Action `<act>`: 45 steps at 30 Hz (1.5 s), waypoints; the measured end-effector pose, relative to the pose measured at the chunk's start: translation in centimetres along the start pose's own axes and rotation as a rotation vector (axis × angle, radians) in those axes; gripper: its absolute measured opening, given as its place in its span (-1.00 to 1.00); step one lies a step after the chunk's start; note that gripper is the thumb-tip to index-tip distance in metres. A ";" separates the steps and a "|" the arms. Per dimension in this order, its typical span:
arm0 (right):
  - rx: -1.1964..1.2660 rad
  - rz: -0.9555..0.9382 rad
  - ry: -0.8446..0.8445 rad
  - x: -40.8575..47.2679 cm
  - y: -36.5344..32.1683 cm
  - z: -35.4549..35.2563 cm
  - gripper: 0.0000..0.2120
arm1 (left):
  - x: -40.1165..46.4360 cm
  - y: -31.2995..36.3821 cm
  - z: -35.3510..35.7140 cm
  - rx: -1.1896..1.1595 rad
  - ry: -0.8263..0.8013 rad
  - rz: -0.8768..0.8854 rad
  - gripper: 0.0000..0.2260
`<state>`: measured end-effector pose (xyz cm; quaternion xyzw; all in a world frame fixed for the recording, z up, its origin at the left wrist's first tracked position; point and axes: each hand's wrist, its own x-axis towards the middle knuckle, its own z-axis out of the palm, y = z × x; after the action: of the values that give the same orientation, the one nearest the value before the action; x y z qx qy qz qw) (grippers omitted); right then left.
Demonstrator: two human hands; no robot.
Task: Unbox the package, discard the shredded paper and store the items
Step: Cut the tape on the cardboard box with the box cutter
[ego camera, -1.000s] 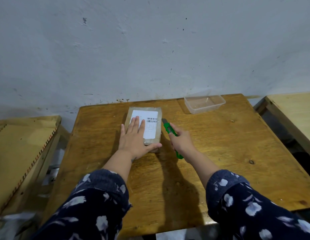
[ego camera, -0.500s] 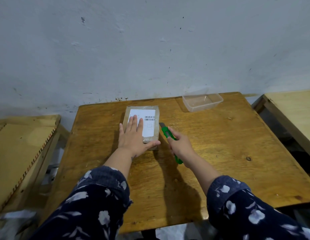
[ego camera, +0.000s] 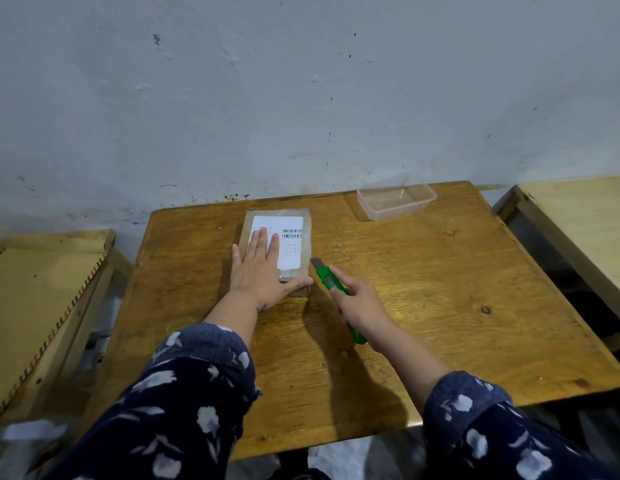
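A flat brown package (ego camera: 301, 216) wrapped in tape, with a white barcode label, lies on the wooden table (ego camera: 423, 289) near the wall. My left hand (ego camera: 263, 271) presses flat on its near half, fingers straight, thumb along the near edge. My right hand (ego camera: 362, 301) grips a green box cutter (ego camera: 327, 277). Its blade tip sits beside the package's right near corner; I cannot tell whether it touches. The package is closed and its contents are hidden.
A clear plastic container (ego camera: 395, 201) stands at the table's far right by the wall. A lighter wooden table (ego camera: 585, 216) is to the right, and a wooden bench (ego camera: 35, 299) to the left. White plastic lies on the floor below.
My right hand drew the cutter back toward me along the package's right side, from mid-edge to the near corner. My left hand stayed pressed on the package.
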<state>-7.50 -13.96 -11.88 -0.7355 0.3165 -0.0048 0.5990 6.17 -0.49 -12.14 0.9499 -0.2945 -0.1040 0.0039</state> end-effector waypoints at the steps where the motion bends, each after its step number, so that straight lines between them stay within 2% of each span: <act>1: -0.008 0.003 -0.011 -0.2 0.0 -0.1 -0.58 | 0.0 0.0 0.0 0.001 0.001 0.000 0.11; 7: -0.057 0.013 0.015 -0.8 0.6 -1.0 -0.58 | -0.2 -0.2 0.1 -0.019 0.018 0.014 0.06; 12: -0.018 0.035 0.066 1.3 -0.7 -1.7 -0.58 | 0.4 1.1 -0.5 -0.125 0.002 -0.111 -0.08; 18: -0.058 0.020 0.099 3.9 -2.4 -0.7 -0.57 | 2.2 2.7 -0.6 -0.101 -0.001 -0.173 -0.01; 25: -0.018 0.046 0.078 5.4 -3.2 0.1 -0.57 | 2.5 3.3 0.5 -0.072 0.102 -0.157 -0.23; 31: 0.002 0.013 0.092 5.5 -3.8 0.4 -0.57 | 2.8 3.3 0.8 -0.082 0.111 -0.156 -0.25; 37: -0.032 0.004 0.047 4.9 -4.1 0.2 -0.58 | 2.6 3.1 0.8 -0.080 0.104 -0.164 -0.26; 45: -0.060 0.047 -0.108 3.0 -3.4 -1.3 -0.56 | 2.5 3.2 -0.1 -0.123 0.029 -0.166 -0.28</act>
<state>-4.05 -16.24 -9.59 -0.7446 0.3010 0.0583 0.5929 6.46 -4.51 -12.34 0.9704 -0.2080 -0.1081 0.0578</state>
